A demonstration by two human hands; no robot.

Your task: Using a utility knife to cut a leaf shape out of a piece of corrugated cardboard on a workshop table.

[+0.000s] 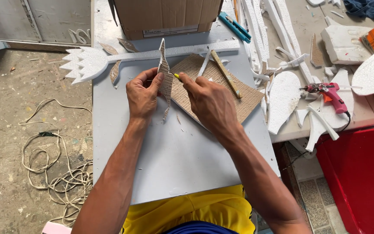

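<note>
Closely set, the fingers (154,82) of the left hand (141,95) pinch a thin, jagged cardboard strip (165,73) near its middle, thumb in front and fingertips behind; the strip stands almost upright, its pointed top rising above the hand and its lower tail hanging below the thumb. Just beside it, the right hand (208,102) has its fingers pressed together around a small yellow-tipped cutter (176,76), whose tip meets the strip's right edge, touching or nearly so; the blade itself is too small to make out. To judge from the hold, the cut would go best with the left pinch kept near the blade so the thin card does not flex, the fingertips clear of the edge, and short strokes following the outline. Under both hands lies a larger cardboard sheet (221,86) on a grey board (174,160); beyond it rests a white foam shape with a spiked head (87,63), a cardboard box (165,17) behind; well apart to the right sits a pink glue gun (332,95).
</note>
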